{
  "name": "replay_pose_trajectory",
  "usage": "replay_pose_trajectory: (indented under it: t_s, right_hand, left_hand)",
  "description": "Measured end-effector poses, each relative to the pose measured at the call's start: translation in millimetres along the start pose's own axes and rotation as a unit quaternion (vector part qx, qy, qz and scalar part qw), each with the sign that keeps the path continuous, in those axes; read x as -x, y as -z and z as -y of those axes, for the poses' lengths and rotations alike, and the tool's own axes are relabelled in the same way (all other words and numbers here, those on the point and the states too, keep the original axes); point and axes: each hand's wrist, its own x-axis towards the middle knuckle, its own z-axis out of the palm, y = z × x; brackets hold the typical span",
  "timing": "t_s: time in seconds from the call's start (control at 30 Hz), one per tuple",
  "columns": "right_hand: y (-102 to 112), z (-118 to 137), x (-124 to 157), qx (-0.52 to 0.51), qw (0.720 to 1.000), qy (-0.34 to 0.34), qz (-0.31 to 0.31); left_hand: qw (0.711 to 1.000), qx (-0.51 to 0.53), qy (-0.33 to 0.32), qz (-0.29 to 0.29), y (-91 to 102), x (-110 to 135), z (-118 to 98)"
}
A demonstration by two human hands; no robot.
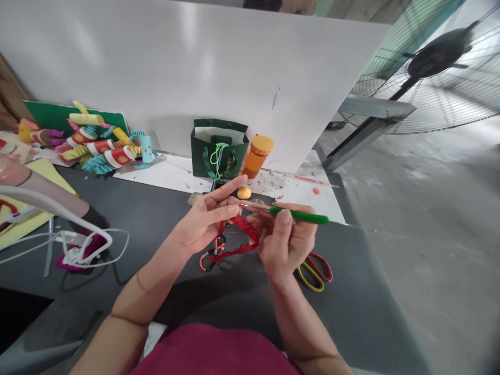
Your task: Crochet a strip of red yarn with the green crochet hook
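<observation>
a red crocheted strip (239,239) hangs between the hands above the counter (136,203): the left hand (207,221) pinches it, fingers spread to keep it taut, while the right hand (287,245) grips a green crochet hook (299,215) pen-style at the stitches. a beaded string (213,253) and scissors (314,273) lie close by, within easy reach.

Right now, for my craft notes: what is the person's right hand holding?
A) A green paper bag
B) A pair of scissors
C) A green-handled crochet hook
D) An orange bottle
C. The right hand grips the green-handled crochet hook between thumb and fingers, just beside the red crochet work.
</observation>
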Motion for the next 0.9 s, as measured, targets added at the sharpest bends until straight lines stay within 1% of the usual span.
replay_pose_trajectory:
  t_s: [0.13,0.23,0.33,0.43,0.53,0.6,0.67,0.7,0.77,0.83,0.87,0.9]
  right_hand:
    - [0.0,1.2,-8.7,-0.083,0.99,-0.109,0.014]
    - [-1.0,0.5,-13.2,-0.134,0.976,-0.167,0.041]
    - [-5.1,-0.7,-12.0,-0.153,0.972,-0.17,0.058]
    - [-9.9,-0.8,-9.3,-0.136,0.978,-0.156,0.034]
    - [-10.9,-0.5,-8.9,-0.132,0.981,-0.145,0.012]
    - [-8.7,-0.8,-9.0,-0.121,0.985,-0.126,0.01]
    - [-5.2,-2.2,-8.2,-0.081,0.992,-0.092,0.023]
    - [-3.4,-3.2,-7.5,-0.055,0.996,-0.061,0.033]
    - [-0.8,-5.9,-6.1,-0.009,0.997,0.037,0.064]
    - [0.2,-8.5,-4.9,0.02,0.985,0.144,0.096]
    - [0.0,-9.4,-4.3,0.025,0.978,0.18,0.106]
    - [-0.4,-9.9,-3.7,0.025,0.974,0.197,0.11]
  left_hand:
    - [1.0,-0.006,0.005,0.009,3.7,0.3,1.7]
    - [1.0,-0.011,0.009,0.022,4.1,0.0,3.6]
    - [0.999,-0.015,-0.001,0.031,0.8,0.0,4.6]
    - [0.999,-0.028,-0.023,0.019,-2.8,0.1,4.9]
    - [0.998,-0.037,-0.043,0.02,-3.6,-0.2,5.7]
    - [0.997,-0.05,-0.061,0.004,-3.1,-0.4,6.6]
    - [0.995,-0.065,-0.076,-0.028,-2.9,-0.7,7.5]
    - [0.994,-0.068,-0.08,-0.042,-3.0,-0.7,7.8]
    - [0.993,-0.063,-0.08,-0.056,-3.9,-1.0,8.0]
    - [0.994,-0.05,-0.075,-0.055,-5.1,-1.3,7.5]
    - [0.995,-0.043,-0.07,-0.052,-5.6,-1.4,7.1]
    - [0.996,-0.035,-0.062,-0.047,-6.0,-1.6,6.6]
